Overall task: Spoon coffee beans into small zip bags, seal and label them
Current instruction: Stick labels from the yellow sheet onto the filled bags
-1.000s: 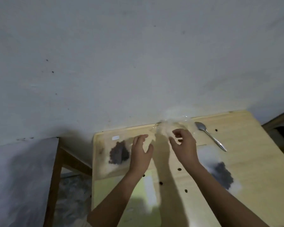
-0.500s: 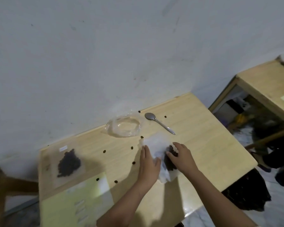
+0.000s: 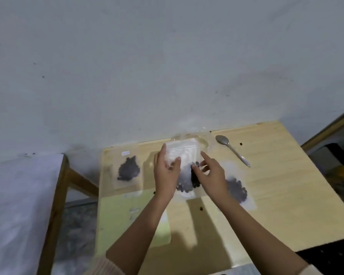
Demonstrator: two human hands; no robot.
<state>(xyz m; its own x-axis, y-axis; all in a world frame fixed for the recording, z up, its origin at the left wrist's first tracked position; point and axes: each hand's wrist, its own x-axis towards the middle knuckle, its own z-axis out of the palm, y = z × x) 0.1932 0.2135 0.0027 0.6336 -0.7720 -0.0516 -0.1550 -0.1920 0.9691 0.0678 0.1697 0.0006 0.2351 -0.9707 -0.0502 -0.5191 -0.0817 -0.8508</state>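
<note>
- Nearest the viewer: two bare forearms reach forward over the pale wooden tabletop (image 3: 266, 195); a pale yellow-green sheet (image 3: 115, 211) with small white labels on it lies at the near left, partly under the left forearm.
- Loose dark coffee beans: one (image 3: 200, 208) lies just beyond the forearms, another (image 3: 241, 144) beside the spoon.
- Mid-field, centre: a small frosted clear zip bag (image 3: 184, 155), part-filled with dark beans at its lower end, is held between both hands, its mouth pointing away towards the wall.
- Left hand (image 3: 166, 171): the grip is clamped on the bag's left edge, thumb on the front face, fingers behind.
- Right hand (image 3: 211, 173): fingers spread, forefinger extended by the bag's right edge; whether this grip is pinching the bag or only touching it cannot be told.
- Right of the hands: a second filled zip bag (image 3: 236, 190) lies flat, partly hidden by the right forearm; whether it bears a label cannot be seen.
- Left of the hands: a third filled zip bag (image 3: 127, 171) lies flat, with a small white label (image 3: 125, 153) near its top.
- Far edge: a metal spoon (image 3: 231, 149) rests unused, bowl towards the wall; a crumpled clear plastic wrapper (image 3: 204, 138) lies behind the held bag against the grey wall (image 3: 167, 66).
- Progress, as judged: three bags hold beans and at least one appears labelled. The held bag looks to be at the sealing step; pressing its zip shut and labelling it appear to remain.
</note>
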